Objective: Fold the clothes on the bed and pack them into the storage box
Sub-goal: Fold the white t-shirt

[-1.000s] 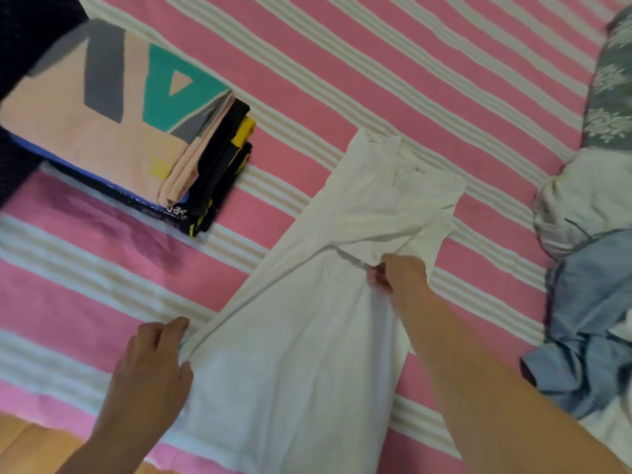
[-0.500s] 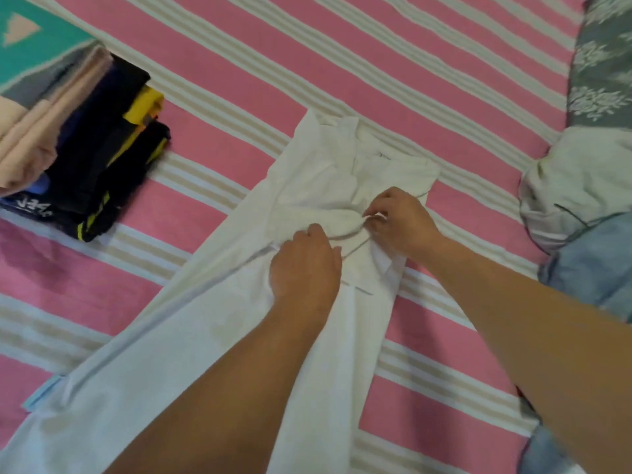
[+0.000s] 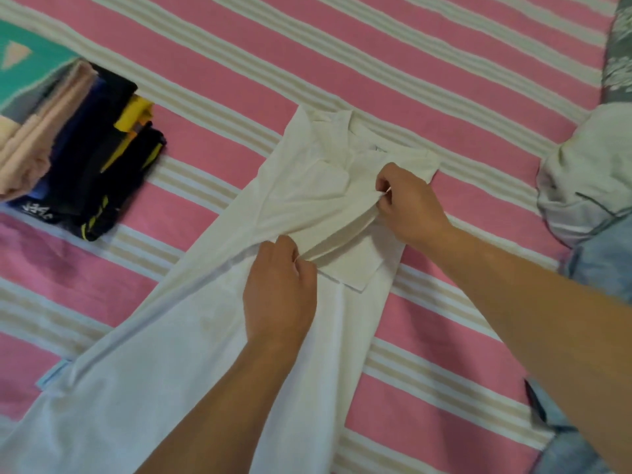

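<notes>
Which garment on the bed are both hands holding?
The white shirt, spread mid-bed, pinched by left hand and right hand. The folded stack lies untouched.

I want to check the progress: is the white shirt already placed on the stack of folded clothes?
No, the white shirt lies spread on the striped bed, apart from the folded stack, with both hands pinching it.

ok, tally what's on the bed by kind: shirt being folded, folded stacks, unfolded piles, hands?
White shirt: 1
Folded stack: 1
Unfolded pile: 1
Hands: 2, left hand, right hand, both pinching the shirt
Total: 5
</notes>
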The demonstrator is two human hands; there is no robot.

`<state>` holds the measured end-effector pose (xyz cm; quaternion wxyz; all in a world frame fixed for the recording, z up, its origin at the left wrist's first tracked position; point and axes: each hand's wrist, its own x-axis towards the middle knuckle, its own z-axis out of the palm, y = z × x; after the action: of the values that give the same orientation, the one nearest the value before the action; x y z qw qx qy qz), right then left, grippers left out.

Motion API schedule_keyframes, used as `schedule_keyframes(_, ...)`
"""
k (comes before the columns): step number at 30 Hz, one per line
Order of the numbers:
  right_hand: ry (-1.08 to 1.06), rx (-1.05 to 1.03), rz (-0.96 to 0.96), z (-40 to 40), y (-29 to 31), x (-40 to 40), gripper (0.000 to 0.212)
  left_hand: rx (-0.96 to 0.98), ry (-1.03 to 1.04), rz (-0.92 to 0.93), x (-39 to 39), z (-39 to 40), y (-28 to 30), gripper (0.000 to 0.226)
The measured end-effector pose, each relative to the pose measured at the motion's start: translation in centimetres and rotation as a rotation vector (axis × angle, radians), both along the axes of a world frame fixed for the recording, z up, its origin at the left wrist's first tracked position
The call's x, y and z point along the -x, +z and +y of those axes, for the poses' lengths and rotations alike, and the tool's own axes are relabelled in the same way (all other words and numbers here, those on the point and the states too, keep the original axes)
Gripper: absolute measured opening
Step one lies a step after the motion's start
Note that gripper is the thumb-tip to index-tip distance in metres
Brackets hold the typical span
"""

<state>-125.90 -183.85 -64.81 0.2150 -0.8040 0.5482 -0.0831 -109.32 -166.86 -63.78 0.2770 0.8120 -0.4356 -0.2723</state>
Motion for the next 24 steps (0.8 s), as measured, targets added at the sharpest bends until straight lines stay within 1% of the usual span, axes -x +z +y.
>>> schedule_keyframes(2, 0.012, -0.011, -0.001, 0.5, -0.6, 0.4, 0.02, 0.033, -0.032, -0.049, 0.6, 1.8, -0.3, 0.009)
schedule_keyframes(4, 0.042, -0.007, 0.055, 1.0, -1.3, 1.0, 0.021, -0.025, -0.056, -0.102, 0.8, 3.3, -1.6, 0.004)
schedule_keyframes(7, 0.106, 0.021, 0.129, 1.9, -2.2, 1.6, 0.023, -0.147, -0.159, -0.235, 0.7, 4.1, -3.1, 0.007)
schedule_keyframes(9, 0.047, 0.04, 0.121, 3.0, -2.4, 1.4, 0.03, -0.167, -0.204, -0.309, 0.1, 4.3, -2.5, 0.01)
schedule_keyframes(11, -0.211, -0.021, 0.025, 4.5, -2.3, 0.9, 0.039, -0.117, -0.202, -0.352, -1.7, 5.3, -1.0, 0.015)
schedule_keyframes(13, -0.543, -0.204, -0.171, 5.7, -2.4, -0.1, 0.039, -0.06, -0.142, -0.385, -5.2, 7.5, 0.5, 0.03)
schedule_keyframes(14, -0.676, -0.302, -0.252, 6.1, -2.1, -1.0, 0.038, -0.071, -0.12, -0.424, -7.5, 9.0, 1.0, 0.039)
schedule_keyframes(16, -0.847, -0.501, -0.332, 6.1, -1.7, -2.6, 0.031, -0.171, -0.101, -0.503, -12.3, 12.4, 0.9, 0.057)
schedule_keyframes(18, -0.958, -0.662, -0.37, 5.9, -0.7, -4.7, 0.02, -0.299, -0.088, -0.51, -16.8, 16.2, 0.2, 0.074)
schedule_keyframes(19, -1.045, -0.711, -0.453, 5.6, -0.5, -5.7, 0.015, -0.362, -0.094, -0.496, -18.6, 18.0, -0.2, 0.08)
schedule_keyframes(20, -1.137, -0.786, -0.581, 5.4, 0.0, -6.5, 0.008, -0.415, -0.116, -0.479, -19.9, 19.5, -0.6, 0.081)
schedule_keyframes(21, -1.203, -0.845, -0.677, 5.3, 0.5, -7.2, 0.007, -0.461, -0.129, -0.467, -20.9, 20.7, -0.9, 0.077)
schedule_keyframes(23, -1.209, -0.945, -0.696, 5.4, 1.3, -8.4, 0.005, -0.542, -0.059, -0.41, -23.1, 21.9, -1.1, 0.058)
schedule_keyframes(24, -1.213, -0.975, -0.695, 5.6, 1.6, -8.8, 0.017, -0.572, -0.003, -0.354, -24.1, 22.2, -1.2, 0.048)
